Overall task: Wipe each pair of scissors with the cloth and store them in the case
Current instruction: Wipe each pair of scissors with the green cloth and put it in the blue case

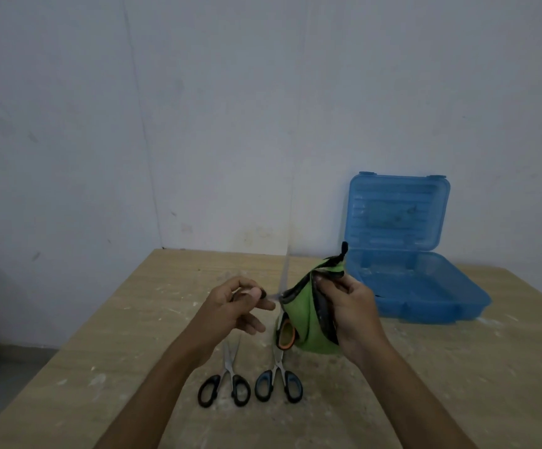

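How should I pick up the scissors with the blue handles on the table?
Take the blue-handled scissors by their handle loops, coming from the near table edge. The loops face you and the closed blades point away, under the green cloth, so your fingers likely stay clear of the tips.

Three pairs of scissors are in view: one with black handles [224,384] and one with blue-and-black handles [278,382] lie side by side on the one wooden surface [457,367], and a third with an orange-lined handle [285,333] is held up, blurred, between the hands. There is one green cloth [311,319] and one blue case [405,254], its lid open. Two hands show, left [237,306] and right [350,312].
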